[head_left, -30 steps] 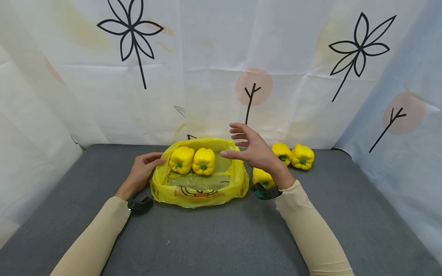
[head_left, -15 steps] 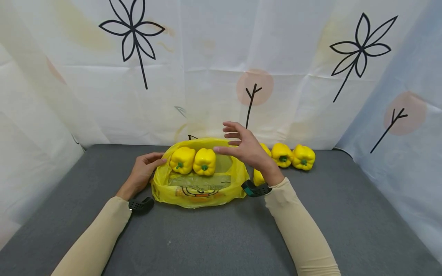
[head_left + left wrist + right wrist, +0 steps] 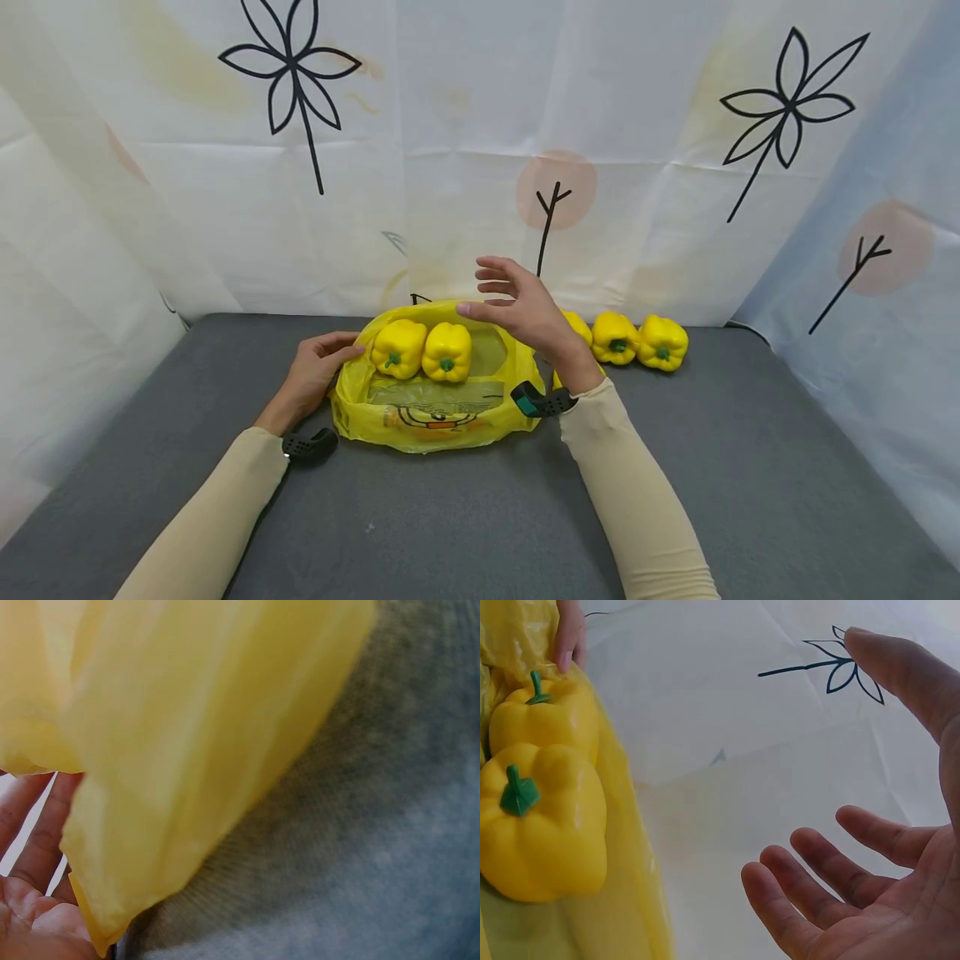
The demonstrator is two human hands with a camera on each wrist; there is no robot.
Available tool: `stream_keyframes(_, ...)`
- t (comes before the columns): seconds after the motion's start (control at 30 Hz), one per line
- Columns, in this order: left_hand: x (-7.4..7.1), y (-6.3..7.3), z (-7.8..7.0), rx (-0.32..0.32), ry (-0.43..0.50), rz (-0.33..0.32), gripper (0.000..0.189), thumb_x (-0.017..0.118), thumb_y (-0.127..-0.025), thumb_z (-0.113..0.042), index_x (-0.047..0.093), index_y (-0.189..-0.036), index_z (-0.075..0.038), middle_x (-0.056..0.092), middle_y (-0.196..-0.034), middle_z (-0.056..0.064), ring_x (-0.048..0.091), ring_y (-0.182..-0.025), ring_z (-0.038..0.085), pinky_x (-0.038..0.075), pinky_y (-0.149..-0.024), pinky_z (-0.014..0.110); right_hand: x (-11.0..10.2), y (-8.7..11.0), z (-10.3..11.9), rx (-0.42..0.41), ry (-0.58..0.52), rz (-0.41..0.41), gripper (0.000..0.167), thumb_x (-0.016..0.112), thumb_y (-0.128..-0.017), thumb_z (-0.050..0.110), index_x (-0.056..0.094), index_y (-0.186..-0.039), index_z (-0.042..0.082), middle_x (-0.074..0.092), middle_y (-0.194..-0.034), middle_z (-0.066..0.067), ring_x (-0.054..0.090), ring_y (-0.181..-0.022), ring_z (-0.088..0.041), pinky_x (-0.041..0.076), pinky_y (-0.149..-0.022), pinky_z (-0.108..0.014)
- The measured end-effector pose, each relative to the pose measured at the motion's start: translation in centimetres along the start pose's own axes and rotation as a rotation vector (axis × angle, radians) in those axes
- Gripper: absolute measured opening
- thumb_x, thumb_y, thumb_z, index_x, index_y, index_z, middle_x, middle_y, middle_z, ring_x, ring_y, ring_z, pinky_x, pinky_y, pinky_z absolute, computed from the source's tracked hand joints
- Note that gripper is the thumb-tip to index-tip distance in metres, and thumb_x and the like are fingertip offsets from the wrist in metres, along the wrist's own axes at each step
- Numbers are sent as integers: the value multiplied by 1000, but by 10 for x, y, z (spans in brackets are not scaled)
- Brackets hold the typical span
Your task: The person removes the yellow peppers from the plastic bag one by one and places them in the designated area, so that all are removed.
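Note:
A yellow plastic bag (image 3: 431,429) stands with its mouth spread wide on the grey table, and two yellow bell peppers with green stems, a left one (image 3: 399,347) and a right one (image 3: 447,352), lie inside it. My left hand (image 3: 311,375) holds the bag's left rim between thumb and fingers; the yellow plastic covers part of those fingers in the left wrist view. Above the right side of the bag my right hand (image 3: 525,310) hovers with nothing in it, its fingers (image 3: 832,870) spread apart and loosely bent.
Right of the bag, more yellow bell peppers sit on the grey table (image 3: 465,525): one (image 3: 615,337) beside another (image 3: 663,342) at the back, others partly behind my right forearm. A white patterned curtain (image 3: 450,208) hangs behind the table.
My right hand has shifted left and slightly up, from beside the loose peppers to over the bag. More of the loose peppers behind it show. My left hand stays at the rim.

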State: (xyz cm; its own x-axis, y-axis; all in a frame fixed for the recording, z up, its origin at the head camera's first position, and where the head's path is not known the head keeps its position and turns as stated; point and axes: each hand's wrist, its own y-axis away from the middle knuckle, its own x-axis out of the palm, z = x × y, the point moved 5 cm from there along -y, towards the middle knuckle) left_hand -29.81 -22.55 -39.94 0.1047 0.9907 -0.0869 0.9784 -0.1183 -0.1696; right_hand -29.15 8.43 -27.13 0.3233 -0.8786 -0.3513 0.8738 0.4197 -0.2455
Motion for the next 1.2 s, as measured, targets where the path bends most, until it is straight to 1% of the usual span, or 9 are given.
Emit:
stream_keyframes(0.23, -1, 0, 0, -17, 7, 6, 46, 65, -101, -15, 56, -135, 14, 69, -109, -11, 66, -100, 8, 57, -84, 23, 3, -5, -5, 0, -54, 1, 72, 77, -92, 20, 42, -154, 14, 47, -149, -9, 46, -137, -36, 45, -107, -47)
stream_keyframes(0.53, -1, -1, 2, -6, -2, 8, 44, 65, -102, -15, 57, -135, 13, 69, -109, -11, 66, -100, 8, 57, -84, 23, 8, -10, -27, 39, -92, 7, 68, 76, -94, 20, 43, -153, 13, 42, -152, -19, 46, -136, -35, 46, -106, -50)
stream_keyframes(0.67, -2, -2, 3, -4, 3, 7, 41, 65, -101, -15, 60, -133, 10, 70, -109, -11, 66, -100, 9, 57, -84, 23, 11, -13, -36, 67, -98, 4, 68, 77, -93, 23, 45, -152, 12, 44, -151, -17, 45, -136, -37, 46, -105, -52)
stream_keyframes(0.73, -2, -2, 3, -2, 2, 7, 39, 66, -101, -15, 62, -132, 8, 70, -110, -11, 66, -100, 9, 57, -83, 22, 13, -14, -40, 79, -97, 4, 70, 78, -92, 25, 45, -152, 11, 44, -151, -17, 45, -137, -38, 46, -105, -52)
stream_keyframes(0.9, -3, -2, 4, 0, 1, 1, 35, 67, -100, -15, 65, -130, 4, 70, -110, -11, 66, -100, 9, 57, -83, 22, 18, -15, -48, 98, -76, 15, 72, 78, -92, 27, 45, -153, 11, 44, -152, -17, 46, -136, -34, 46, -105, -50)
stream_keyframes(1.03, -3, -2, 3, -1, -6, -11, 37, 67, -100, -16, 65, -130, 5, 70, -109, -11, 66, -100, 9, 57, -83, 22, 22, -17, -55, 107, -60, 24, 74, 78, -91, 28, 44, -153, 9, 45, -151, -16, 45, -136, -35, 46, -105, -51)
stream_keyframes(1.2, -3, -3, 4, 1, -24, -12, 40, 67, -100, -18, 63, -132, 7, 70, -109, -12, 65, -101, 8, 56, -83, 21, 26, -17, -62, 121, -40, 12, 74, 80, -90, 29, 46, -152, 9, 47, -150, -14, 45, -136, -34, 46, -105, -51)
